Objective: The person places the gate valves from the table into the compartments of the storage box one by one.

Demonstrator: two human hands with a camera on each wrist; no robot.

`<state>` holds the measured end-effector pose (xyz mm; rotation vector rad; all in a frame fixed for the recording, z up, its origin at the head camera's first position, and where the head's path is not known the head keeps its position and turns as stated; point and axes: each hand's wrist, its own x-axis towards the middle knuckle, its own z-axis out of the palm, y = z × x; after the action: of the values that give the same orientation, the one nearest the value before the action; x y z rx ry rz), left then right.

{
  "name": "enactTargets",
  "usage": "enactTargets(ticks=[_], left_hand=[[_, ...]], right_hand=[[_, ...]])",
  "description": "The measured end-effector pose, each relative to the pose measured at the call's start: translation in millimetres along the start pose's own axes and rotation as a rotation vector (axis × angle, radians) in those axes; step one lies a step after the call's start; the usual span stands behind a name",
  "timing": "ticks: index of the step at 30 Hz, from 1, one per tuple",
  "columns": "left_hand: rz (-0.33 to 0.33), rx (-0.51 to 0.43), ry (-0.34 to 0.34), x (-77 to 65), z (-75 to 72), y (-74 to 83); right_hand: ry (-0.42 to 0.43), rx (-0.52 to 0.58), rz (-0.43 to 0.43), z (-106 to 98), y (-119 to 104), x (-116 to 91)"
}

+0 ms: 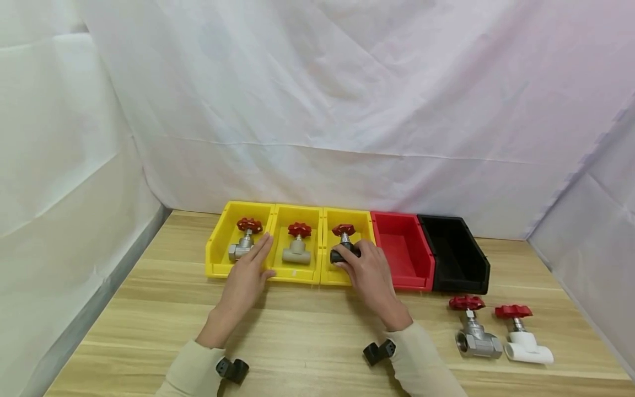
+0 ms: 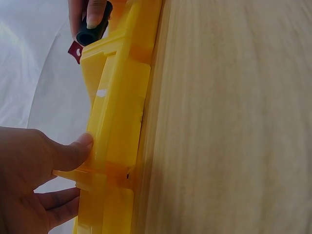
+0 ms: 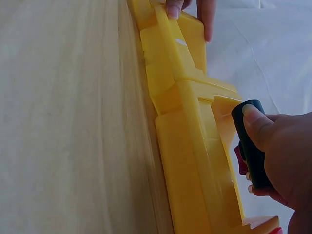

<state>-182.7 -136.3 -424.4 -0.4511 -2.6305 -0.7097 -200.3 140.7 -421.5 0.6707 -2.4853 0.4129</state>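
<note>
My right hand (image 1: 368, 271) grips a black tee-shaped valve with a red handwheel (image 1: 343, 229) at the third yellow bin (image 1: 329, 278). In the right wrist view, the thumb lies along the black pipe body (image 3: 253, 151), just above the bin's front lip. My left hand (image 1: 246, 277) rests with straight fingers over the divider between the first two yellow bins, thumb (image 2: 78, 151) at the front rim. A metal valve (image 1: 241, 250) with a red handwheel lies in the first yellow bin, partly behind those fingers. The second yellow bin (image 1: 295, 274) holds a beige valve (image 1: 296, 253), also red-wheeled.
A red bin (image 1: 403, 253) and a black bin (image 1: 453, 253) continue the row to the right. On the wooden table (image 1: 307, 342), a metal valve (image 1: 478, 342) and a white valve (image 1: 528, 348) lie at the right. White cloth (image 1: 347, 110) hangs behind the bins.
</note>
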Motion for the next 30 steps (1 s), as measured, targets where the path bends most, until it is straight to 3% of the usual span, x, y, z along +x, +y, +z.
enactTargets(ticks=[12,30], left_hand=[[-0.005,0.009,0.002,-0.2,0.3,0.8],[0.002,0.014,0.009,-0.2,0.7,1.2]], right_hand=[[-0.019,-0.016,0.006,9,6,8],[-0.070,-0.173,-0.058,18,10,19]])
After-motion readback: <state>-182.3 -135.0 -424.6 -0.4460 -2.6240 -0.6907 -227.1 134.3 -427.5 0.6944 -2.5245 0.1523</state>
